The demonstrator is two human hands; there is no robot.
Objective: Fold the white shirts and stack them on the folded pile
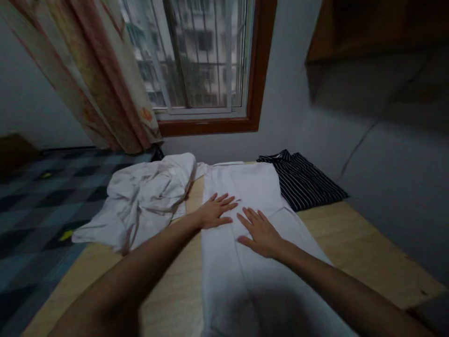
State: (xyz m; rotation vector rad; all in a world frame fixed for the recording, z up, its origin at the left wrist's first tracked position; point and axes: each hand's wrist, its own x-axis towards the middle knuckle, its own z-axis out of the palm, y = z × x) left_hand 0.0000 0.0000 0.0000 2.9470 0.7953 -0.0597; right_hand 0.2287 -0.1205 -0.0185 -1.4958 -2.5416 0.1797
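A white garment (245,187) lies spread flat down the middle of a wooden table (351,243), running from the near edge toward the window. My left hand (214,211) rests palm down on the garment's left edge, fingers apart. My right hand (259,232) lies flat on the cloth just right of it, fingers spread. Neither hand grips anything.
A crumpled white cloth (140,201) is heaped at the table's left. A folded dark pinstriped garment (305,182) lies at the back right. Behind are a barred window (199,56) and a patterned curtain (98,79). A checkered surface (38,196) lies to the left, a grey wall to the right.
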